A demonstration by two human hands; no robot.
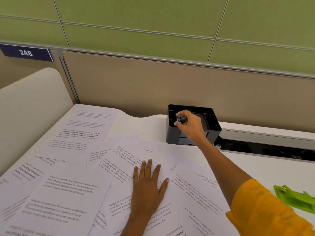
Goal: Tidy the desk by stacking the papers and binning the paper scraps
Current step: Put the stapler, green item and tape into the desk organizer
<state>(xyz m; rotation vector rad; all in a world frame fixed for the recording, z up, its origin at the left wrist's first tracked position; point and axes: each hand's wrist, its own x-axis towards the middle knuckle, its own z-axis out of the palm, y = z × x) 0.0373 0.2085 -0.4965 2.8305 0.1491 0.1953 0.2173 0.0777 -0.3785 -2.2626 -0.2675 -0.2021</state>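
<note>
Several printed white papers (71, 193) lie scattered and overlapping across the white desk (255, 167). My left hand (148, 181) rests flat on the papers near the middle, fingers spread and straight. Farther back, my right hand (189, 125) pinches a small blue and silver stapler (178, 120) over a front compartment of a black desk organiser (172, 133). No paper scraps or bin show in this view.
A green hole punch (296, 200) sits at the desk's right edge. Behind the desk runs a beige partition (153, 82), with a dark cable trough (265, 149) at its foot on the right. A cream rounded panel (30, 103) borders the left side.
</note>
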